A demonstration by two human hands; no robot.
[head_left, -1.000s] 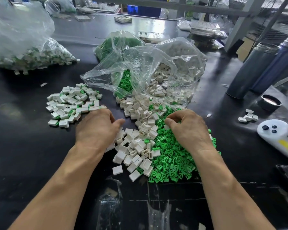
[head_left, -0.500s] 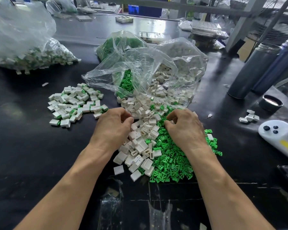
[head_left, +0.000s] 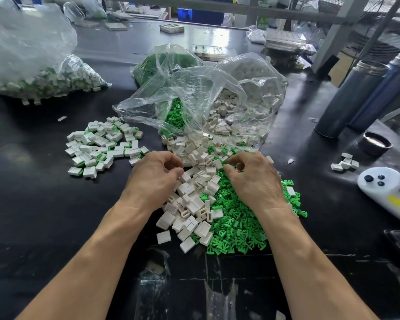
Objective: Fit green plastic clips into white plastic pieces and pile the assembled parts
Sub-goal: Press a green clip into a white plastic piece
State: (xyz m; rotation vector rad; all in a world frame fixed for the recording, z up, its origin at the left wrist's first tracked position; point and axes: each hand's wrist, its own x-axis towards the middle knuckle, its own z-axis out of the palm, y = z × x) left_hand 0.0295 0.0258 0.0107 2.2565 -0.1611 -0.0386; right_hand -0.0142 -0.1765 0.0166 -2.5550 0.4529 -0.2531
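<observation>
Black and glossy, the bench top (head_left: 32, 204) carries everything I'm watching. At its centre the white plastic pieces (head_left: 194, 192) lie in a loose heap that touches the green plastic clips (head_left: 236, 227) spread at 3 o'clock of them, both spilling out of a clear bag (head_left: 206, 100) at 12 o'clock.

Since 1 second ago my left hand (head_left: 153, 179) has slid from the near-left fringe of the white heap inward and toward 12 o'clock, so it now sits just across from my right hand (head_left: 254, 179). Its fingers are curled with thumb and forefinger drawn close at the heap's edge; I cannot tell whether a white piece is pinched between them. The right hand has stayed over the green clips, fingers bent and tips nearly meeting over what looks like a clip, though the clutter hides any clear grip.

I read this as the picking step: each hand is fetching 1 part, and no fitting has begun yet.

Out at 10 o'clock the pile of assembled parts (head_left: 104, 146) rests, white with green showing, well apart from both hands. Further at 10 o'clock a second bag (head_left: 32, 65) holds more white-and-green pieces. At 3 o'clock lie a white controller (head_left: 383, 188), a few stray white pieces (head_left: 344, 162) and 2 dark cylinders (head_left: 356, 95).
</observation>
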